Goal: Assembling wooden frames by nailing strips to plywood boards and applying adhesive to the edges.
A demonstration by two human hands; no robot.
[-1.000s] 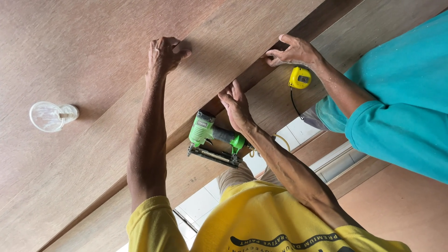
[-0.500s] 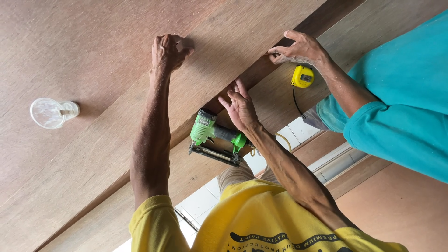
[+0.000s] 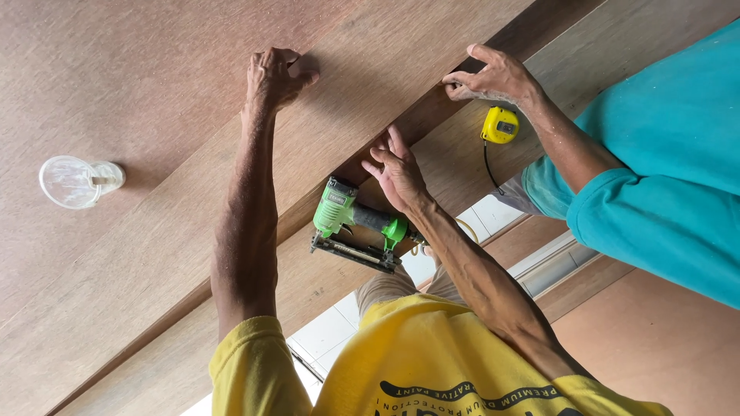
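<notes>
Left hand (image 3: 274, 77) curled, knuckles pressing broad brown plywood panel (image 3: 154, 92) overhead. Right hand (image 3: 397, 173) fingers splayed at panel's edge by dark wooden batten (image 3: 532, 31). Risk: pressure eases, panel sags, pinching teal-sleeved co-worker's hand (image 3: 493, 77) at the seam. Green nail gun (image 3: 356, 225) ungripped below wrist, might drop.

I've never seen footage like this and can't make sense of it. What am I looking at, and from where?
There is one picture, taken by a camera on a person's head that looks down past their yellow shirt. No machine is involved, only bare hands. The left hand rests with curled fingers on a broad brown wooden board. The right hand, fingers spread, touches a darker strip at the board's edge. A green nail gun sits by the right wrist, unheld. A clear plastic cup lies on the board. The teal-sleeved hand is a co-worker's, next to a yellow tape measure.
</notes>
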